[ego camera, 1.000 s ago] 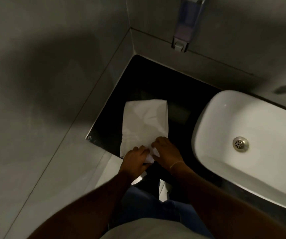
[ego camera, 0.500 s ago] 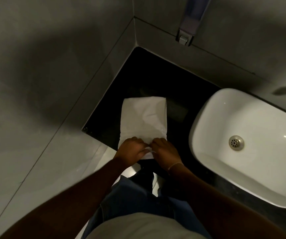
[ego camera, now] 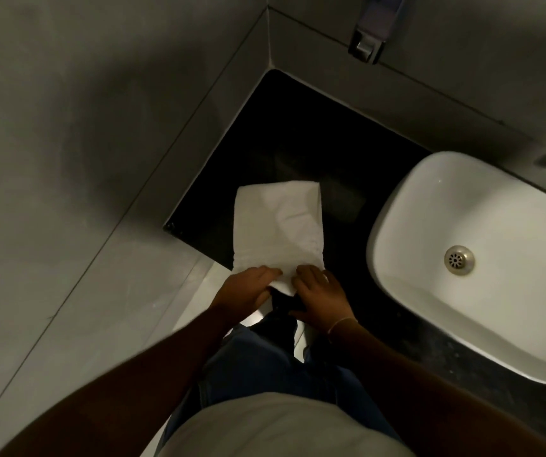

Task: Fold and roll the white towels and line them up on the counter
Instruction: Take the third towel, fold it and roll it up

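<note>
At frame centre, left hand and right hand pinched the white towel's near edge on the black bench.

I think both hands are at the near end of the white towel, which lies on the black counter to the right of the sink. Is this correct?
Not quite. In the head view the white towel lies on the black counter to the left of the sink, not the right. The left hand and right hand are indeed at its near end.

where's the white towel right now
In the head view the folded white cloth towel lies flat on the black counter, left of the white oval basin, its near end under the left hand and right hand.
</note>
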